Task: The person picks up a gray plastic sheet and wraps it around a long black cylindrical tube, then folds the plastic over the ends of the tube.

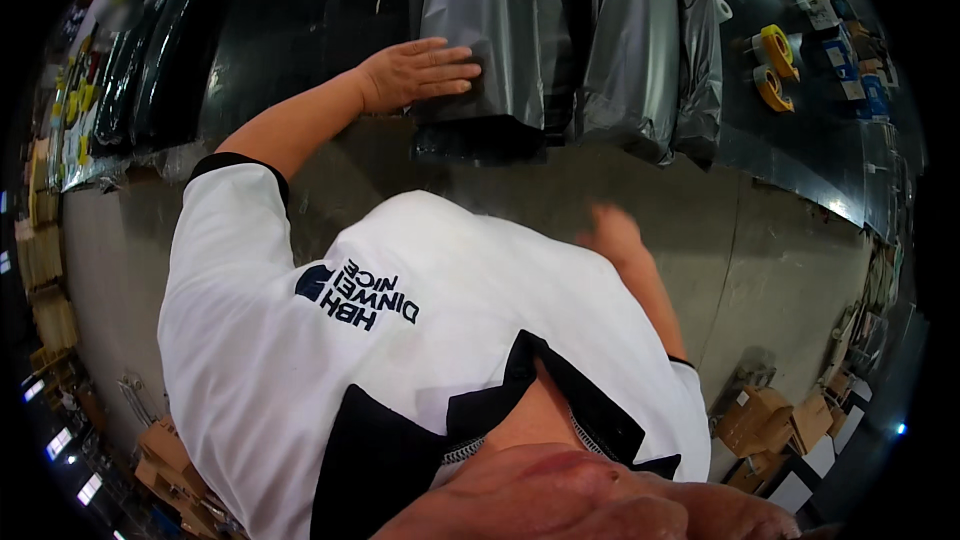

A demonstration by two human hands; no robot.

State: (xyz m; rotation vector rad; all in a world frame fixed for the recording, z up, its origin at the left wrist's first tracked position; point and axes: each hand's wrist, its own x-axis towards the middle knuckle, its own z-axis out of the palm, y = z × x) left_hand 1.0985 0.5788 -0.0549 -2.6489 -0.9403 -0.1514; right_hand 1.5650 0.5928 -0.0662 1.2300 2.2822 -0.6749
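Note:
My left hand (420, 72) lies flat, fingers stretched out, on the near end of a grey plastic-wrapped bundle (490, 25). The bundle's dark end hangs at the front edge of the dark table (290, 50). To its right lies a second grey plastic-wrapped bundle (632, 70), with a narrower fold of similar film (697, 70) alongside. My right hand (612, 232) is below the table edge, over the floor and apart from the bundles. Motion blurs its fingers, and nothing can be made out in them.
Two yellow tape dispensers (772, 88) sit on the table's right part, near a small white roll (723, 10). Shiny dark film (150, 50) covers the table's left end. Cardboard boxes (755, 420) stand on the floor at the lower right, with more boxes (170, 450) at the lower left.

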